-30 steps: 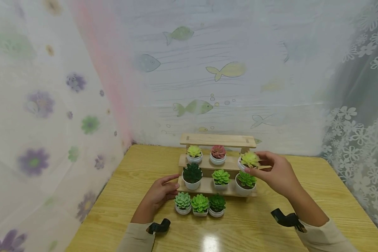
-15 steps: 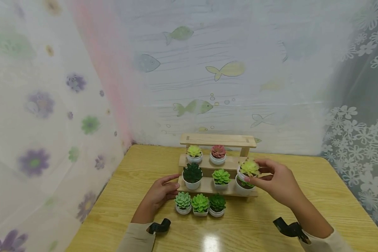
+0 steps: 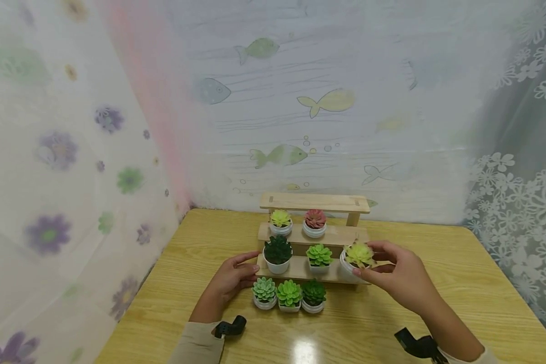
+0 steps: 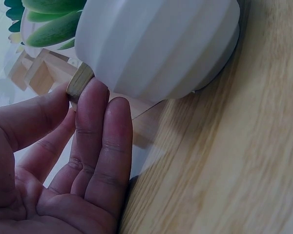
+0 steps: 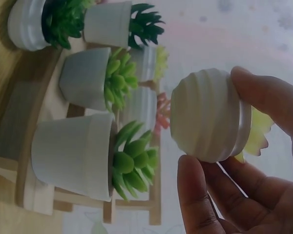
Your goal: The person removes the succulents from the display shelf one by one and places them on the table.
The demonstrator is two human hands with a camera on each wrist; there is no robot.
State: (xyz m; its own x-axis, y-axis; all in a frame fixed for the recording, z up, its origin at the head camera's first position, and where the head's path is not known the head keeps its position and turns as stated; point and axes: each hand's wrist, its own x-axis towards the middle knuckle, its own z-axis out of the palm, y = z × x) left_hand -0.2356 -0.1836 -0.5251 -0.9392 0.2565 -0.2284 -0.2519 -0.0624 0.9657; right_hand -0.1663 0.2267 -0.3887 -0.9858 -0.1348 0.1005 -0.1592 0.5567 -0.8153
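My right hand grips a potted succulent with pale yellow leaves by its ribbed white pot. It is held in the air in front of the stand's right side. In the head view it hides most of a green succulent in a smooth white pot, which stands at the right end of the lower shelf. With thumb and fingers my left hand pinches the left end of the lower board of the wooden plant stand. Beside those fingers is a ribbed white pot.
A dark green succulent and a bright green one share the lower shelf. Yellow and red succulents occupy the shelf above. On the table, three potted succulents line up before the stand. Patterned curtains surround the table.
My right hand has lowered the yellow succulent from near the middle shelf toward me, and it now covers the lower shelf's right-hand plant in the head view. My left hand has stayed put.
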